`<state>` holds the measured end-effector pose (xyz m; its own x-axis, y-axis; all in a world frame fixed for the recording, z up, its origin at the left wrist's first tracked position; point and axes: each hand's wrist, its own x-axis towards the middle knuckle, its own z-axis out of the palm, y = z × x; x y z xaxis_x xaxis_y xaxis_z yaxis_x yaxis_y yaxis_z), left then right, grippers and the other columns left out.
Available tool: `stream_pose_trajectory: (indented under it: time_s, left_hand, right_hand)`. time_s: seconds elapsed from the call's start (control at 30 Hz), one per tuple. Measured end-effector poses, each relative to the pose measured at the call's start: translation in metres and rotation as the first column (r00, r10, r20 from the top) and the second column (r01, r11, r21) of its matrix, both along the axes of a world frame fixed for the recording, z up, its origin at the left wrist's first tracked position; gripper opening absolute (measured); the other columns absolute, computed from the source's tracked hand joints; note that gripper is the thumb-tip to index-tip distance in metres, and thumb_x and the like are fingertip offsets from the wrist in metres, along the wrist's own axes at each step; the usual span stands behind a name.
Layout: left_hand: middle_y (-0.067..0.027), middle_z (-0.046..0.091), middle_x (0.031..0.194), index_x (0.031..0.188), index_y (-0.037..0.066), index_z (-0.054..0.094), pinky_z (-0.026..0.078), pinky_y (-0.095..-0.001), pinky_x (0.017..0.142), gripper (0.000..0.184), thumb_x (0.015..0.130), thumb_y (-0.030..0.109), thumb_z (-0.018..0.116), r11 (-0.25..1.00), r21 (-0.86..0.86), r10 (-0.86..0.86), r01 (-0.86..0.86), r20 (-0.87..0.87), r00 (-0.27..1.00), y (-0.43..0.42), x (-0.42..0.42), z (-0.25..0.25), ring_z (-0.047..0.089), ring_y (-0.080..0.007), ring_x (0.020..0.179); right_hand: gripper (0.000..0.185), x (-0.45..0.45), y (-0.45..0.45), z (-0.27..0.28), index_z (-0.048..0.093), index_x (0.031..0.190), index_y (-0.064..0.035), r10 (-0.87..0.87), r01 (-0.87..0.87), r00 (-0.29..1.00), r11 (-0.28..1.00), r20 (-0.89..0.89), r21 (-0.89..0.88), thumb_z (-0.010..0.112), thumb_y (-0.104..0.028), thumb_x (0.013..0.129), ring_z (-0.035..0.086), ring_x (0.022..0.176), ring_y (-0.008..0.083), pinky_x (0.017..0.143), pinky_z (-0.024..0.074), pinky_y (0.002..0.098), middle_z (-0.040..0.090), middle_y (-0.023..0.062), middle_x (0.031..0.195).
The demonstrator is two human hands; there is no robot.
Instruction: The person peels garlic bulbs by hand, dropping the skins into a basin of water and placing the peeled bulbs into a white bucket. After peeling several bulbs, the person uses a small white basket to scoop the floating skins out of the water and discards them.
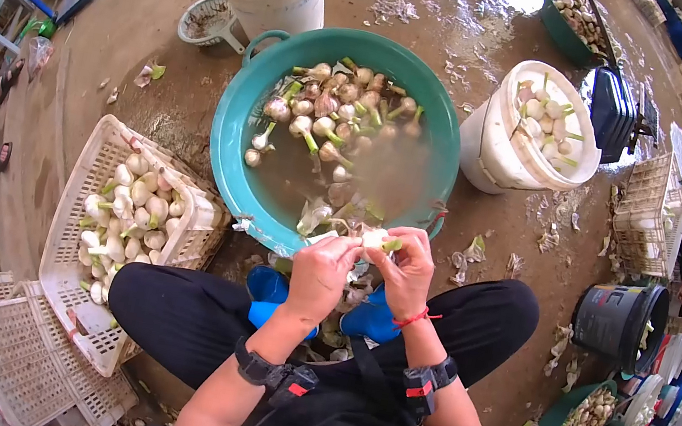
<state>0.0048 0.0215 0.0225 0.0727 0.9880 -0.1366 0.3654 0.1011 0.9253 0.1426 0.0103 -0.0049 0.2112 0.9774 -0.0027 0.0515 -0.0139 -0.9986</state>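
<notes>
Over the near rim of a green basin, both my hands meet at a pale garlic bulb with a short green stem. My right hand is closed around its stem end. My left hand pinches at the bulb's other side; the fingertips partly hide what they grip. In the basin, garlic bulbs with stems, some brownish and some white, sit in murky water. Loose peel lies near the rim, just beyond my left hand.
A white crate of white garlic stands at left, with stacked crates below. Behind the basin are a bucket of unpeeled garlic and a small strainer. At right stands a white bucket with garlic. Other people sit around the edges.
</notes>
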Motion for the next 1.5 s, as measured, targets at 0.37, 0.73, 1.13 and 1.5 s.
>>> stream_pose_trajectory:
  time_s: [0.37, 0.73, 1.13, 1.5]
  left_hand:
    - [-0.0024, 0.061, 0.077, 0.084, 0.000, 0.060, 0.045, -0.0215, 0.062, 0.006, 0.079, 0.003, 0.059, 0.837, -0.398, -0.160, 0.376, 0.477, 0.864, 0.013, -0.016, -0.061, 0.054, -0.0058, 0.069]
    - [-0.0057, 0.063, 0.067, 0.085, -0.004, 0.062, 0.050, -0.0224, 0.058, 0.014, 0.086, 0.008, 0.056, 0.944, -0.329, 0.077, 0.018, 0.274, 0.959, 0.068, -0.004, -0.033, 0.060, -0.0097, 0.060]
    - [-0.0182, 0.037, 0.131, 0.124, 0.010, 0.038, 0.044, -0.0452, 0.087, 0.056, 0.073, 0.016, 0.061, 0.947, -0.065, 0.115, -0.314, -0.845, 0.522, 0.162, -0.114, -0.194, 0.043, -0.0423, 0.111]
    - [-0.0055, 0.061, 0.074, 0.096, 0.007, 0.058, 0.047, -0.0203, 0.050, 0.026, 0.087, 0.030, 0.050, 0.566, -0.804, 0.658, 0.185, 0.575, 0.487, 0.110, -0.029, -0.142, 0.054, -0.0107, 0.057]
  right_hand:
    - [0.010, 0.010, 0.033, -0.008, 0.059, 0.094, -0.0028, -0.096, -0.081, 0.716, 0.973, -0.692, -0.218, 0.058, -0.007, 0.085, 0.053, 0.092, 0.0144, 0.083, 0.0434, 0.0287, 0.054, 0.0046, 0.096]
    - [0.014, 0.024, 0.071, -0.013, 0.066, 0.093, -0.0048, 0.268, -0.277, 0.948, 0.960, 0.168, 0.031, 0.063, -0.001, 0.080, 0.055, 0.106, 0.0223, 0.085, 0.0459, 0.0319, 0.061, 0.0114, 0.103]
    - [0.041, 0.139, 0.139, 0.030, 0.051, 0.115, -0.0036, -0.310, 0.155, 0.368, 0.950, -0.877, -0.271, 0.042, -0.037, 0.093, 0.053, 0.108, 0.0259, 0.094, 0.0435, 0.0368, 0.054, 0.0162, 0.114]
    - [0.061, 0.021, 0.114, -0.060, 0.040, 0.130, -0.0057, 0.490, -0.428, 0.848, 0.857, 0.200, -0.286, 0.068, -0.011, 0.075, 0.047, 0.113, 0.0271, 0.094, 0.0406, 0.0345, 0.044, 0.0184, 0.126]
